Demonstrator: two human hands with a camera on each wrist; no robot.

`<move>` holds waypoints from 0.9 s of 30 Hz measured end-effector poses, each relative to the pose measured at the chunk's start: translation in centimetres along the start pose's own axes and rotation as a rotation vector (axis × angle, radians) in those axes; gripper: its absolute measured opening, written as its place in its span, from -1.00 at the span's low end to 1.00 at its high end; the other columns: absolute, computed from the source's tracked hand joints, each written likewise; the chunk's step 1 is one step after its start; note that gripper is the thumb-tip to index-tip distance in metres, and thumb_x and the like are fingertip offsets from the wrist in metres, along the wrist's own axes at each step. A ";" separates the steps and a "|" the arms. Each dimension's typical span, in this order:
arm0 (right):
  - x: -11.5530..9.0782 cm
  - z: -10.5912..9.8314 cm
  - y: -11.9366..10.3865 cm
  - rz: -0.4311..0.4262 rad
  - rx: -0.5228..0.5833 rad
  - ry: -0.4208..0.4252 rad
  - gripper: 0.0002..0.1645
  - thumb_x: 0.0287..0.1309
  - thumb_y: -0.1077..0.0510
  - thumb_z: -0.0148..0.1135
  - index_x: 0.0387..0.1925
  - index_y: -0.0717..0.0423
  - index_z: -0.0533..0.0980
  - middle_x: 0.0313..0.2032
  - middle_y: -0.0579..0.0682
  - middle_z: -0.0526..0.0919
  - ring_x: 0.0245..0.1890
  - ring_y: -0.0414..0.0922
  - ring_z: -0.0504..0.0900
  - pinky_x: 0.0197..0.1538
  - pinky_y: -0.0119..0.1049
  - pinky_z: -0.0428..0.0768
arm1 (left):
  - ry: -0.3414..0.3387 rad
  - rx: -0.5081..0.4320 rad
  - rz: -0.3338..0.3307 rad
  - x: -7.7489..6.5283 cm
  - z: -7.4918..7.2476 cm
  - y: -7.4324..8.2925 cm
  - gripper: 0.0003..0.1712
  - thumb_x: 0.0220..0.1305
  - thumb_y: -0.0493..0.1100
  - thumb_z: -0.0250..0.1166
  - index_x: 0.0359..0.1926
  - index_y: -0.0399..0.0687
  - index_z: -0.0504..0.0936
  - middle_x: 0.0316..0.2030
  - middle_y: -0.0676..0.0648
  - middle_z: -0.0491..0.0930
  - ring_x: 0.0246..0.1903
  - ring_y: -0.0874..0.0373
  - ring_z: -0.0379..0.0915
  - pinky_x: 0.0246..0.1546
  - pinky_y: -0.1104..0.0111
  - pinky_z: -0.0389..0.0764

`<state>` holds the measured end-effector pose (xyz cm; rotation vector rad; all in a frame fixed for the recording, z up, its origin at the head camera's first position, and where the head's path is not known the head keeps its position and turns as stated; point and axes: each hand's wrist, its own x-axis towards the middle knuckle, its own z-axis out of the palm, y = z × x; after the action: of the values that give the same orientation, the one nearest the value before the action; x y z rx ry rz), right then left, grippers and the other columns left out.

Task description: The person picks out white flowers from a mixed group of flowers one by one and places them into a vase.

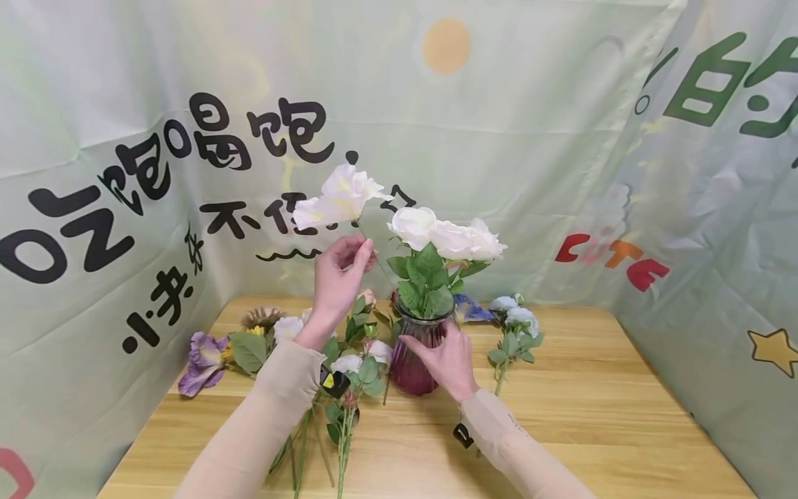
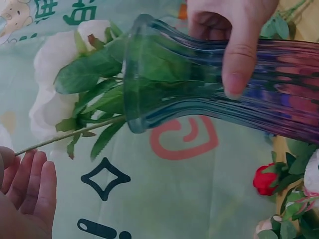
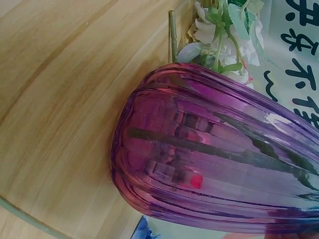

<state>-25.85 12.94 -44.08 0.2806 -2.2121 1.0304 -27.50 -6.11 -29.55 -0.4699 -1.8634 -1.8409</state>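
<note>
In the head view my left hand (image 1: 339, 277) pinches the thin stem of a white flower with pale yellow tints (image 1: 339, 197). The left wrist view shows that stem (image 2: 70, 134) slanting to the mouth of a ribbed glass vase (image 2: 199, 94), its end hidden among leaves. My right hand (image 1: 449, 357) grips the vase (image 1: 414, 360) around its side, thumb across the front. Full white flowers (image 1: 445, 235) with green leaves (image 1: 424, 277) stand in it. Up close, the right wrist view has the vase's purple lower part (image 3: 214, 149) with a dark stem inside.
Left of the vase lie several artificial flowers: a purple one (image 1: 202, 364), white roses (image 1: 346, 364) and green stems (image 1: 343, 450) toward the front. Right of it are light blue flowers (image 1: 520, 319) and a dark blue one (image 1: 470, 308). Printed cloth (image 1: 530, 159) hangs behind the wooden table (image 1: 580, 416).
</note>
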 end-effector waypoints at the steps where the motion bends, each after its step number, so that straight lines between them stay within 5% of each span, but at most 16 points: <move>1: 0.0 0.0 0.0 -0.001 0.000 0.000 -0.22 -0.30 -0.29 0.50 -0.15 0.18 0.52 -0.37 0.10 0.70 -0.46 -0.08 0.64 -0.42 -0.24 0.60 | -0.005 0.008 -0.006 -0.2 0.1 0.3 -0.70 0.30 -0.16 0.22 -0.16 -0.39 0.55 -0.27 -0.31 0.64 -0.26 -0.15 0.58 -0.22 0.35 0.65; 7: 0.0 -0.1 0.0 -0.010 0.011 0.006 -0.24 -0.30 -0.28 0.50 -0.16 0.16 0.52 -0.39 0.07 0.69 -0.51 -0.13 0.61 -0.48 -0.28 0.56 | -0.038 0.073 -0.032 -1.1 0.4 1.6 -0.77 0.32 -0.25 0.18 -0.15 -0.41 0.53 -0.26 -0.36 0.63 -0.26 -0.14 0.58 -0.20 0.31 0.65; 15: -0.1 0.2 0.1 -0.030 -0.001 0.008 -0.25 -0.30 -0.31 0.49 -0.19 0.13 0.53 -0.52 -0.03 0.64 -0.68 -0.26 0.42 -0.62 -0.35 0.40 | -0.072 0.137 -0.065 -1.0 0.3 -2.9 -0.69 0.32 -0.05 0.20 -0.13 -0.23 0.59 -0.28 -0.19 0.67 -0.29 0.05 0.60 -0.19 0.29 0.63; 27: 0.0 0.0 0.2 -0.028 0.002 0.018 -0.24 -0.31 -0.32 0.48 -0.18 0.14 0.54 -0.43 0.05 0.70 -0.57 -0.20 0.57 -0.54 -0.33 0.50 | -0.256 0.358 -0.036 -1.8 0.8 -5.1 -0.75 0.26 -0.10 0.26 -0.14 -0.15 0.66 -0.21 -0.07 0.68 -0.25 0.09 0.60 -0.19 0.26 0.62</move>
<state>-25.96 13.02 -44.17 0.3012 -2.1848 1.0160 -28.93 -5.37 -34.75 -0.5654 -2.3261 -1.4748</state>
